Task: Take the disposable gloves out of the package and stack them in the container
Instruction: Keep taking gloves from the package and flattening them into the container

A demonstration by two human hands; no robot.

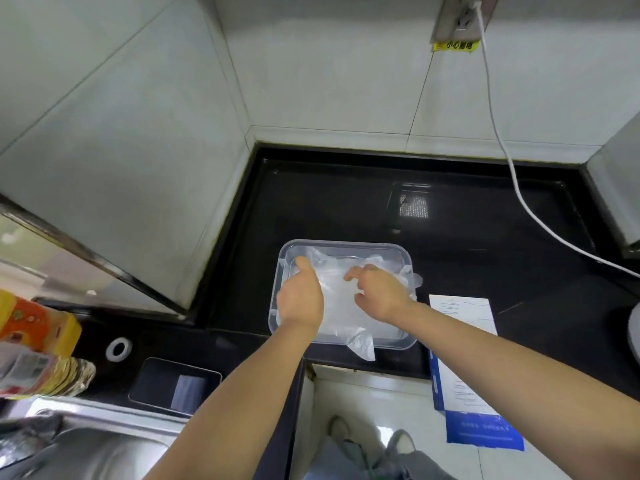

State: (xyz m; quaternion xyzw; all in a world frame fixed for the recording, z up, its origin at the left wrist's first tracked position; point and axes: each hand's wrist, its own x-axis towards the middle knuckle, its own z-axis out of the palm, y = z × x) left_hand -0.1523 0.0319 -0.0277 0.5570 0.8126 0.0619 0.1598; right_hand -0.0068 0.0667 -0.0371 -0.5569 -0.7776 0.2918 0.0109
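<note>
Two bare forearms reach up from the bottom edge to a clear, round-cornered plastic container (341,243) on a glossy black countertop (329,202). Thin, crinkled, translucent gloves (341,299) lie heaped inside it. One flap spills over its near rim and another over its right rim. Left hand (299,296) lies on the heap at the container's left side, fingers stretched forward and pressing the film. Right hand (381,292) hovers over the container's right half, fingers (353,274) hooked and spread; whether they pinch any film cannot be told. Just right of the container lies a flat white-and-blue package (464,341), its print too blurred to read. Well behind the container, a yellow label (456,46) under a wall socket reads 小心触电.
</note>
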